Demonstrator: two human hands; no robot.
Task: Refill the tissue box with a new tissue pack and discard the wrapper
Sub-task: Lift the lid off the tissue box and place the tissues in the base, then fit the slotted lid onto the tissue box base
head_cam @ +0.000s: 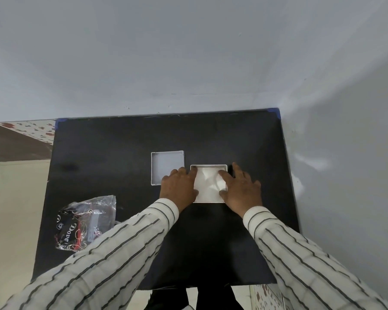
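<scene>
Tissue box (208, 199): open, white tissues (207, 182) seen inside — flanked by both hands.
Left hand (177, 186): spread flat, pressed on box's left edge.
Right hand (240, 189): spread flat, on right edge.
Lid (166, 162): just left of box.
Wrapper (85, 222): well left of box — untouched.

I count 2 white square box parts on my black table (112, 153): 1 tray w/ white tissues (208, 182), 1 empty lid (166, 164). 1 crumpled clear plastic wrapper (85, 222). My 2 hands: left hand (177, 186), right hand (240, 189).

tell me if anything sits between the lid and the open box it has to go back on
Nothing visible on the table does, apart from the left hand, which lies across the gap over the lid's near corner. The lid rests just left of the tissue box, where both hands press the tissues down.
</scene>
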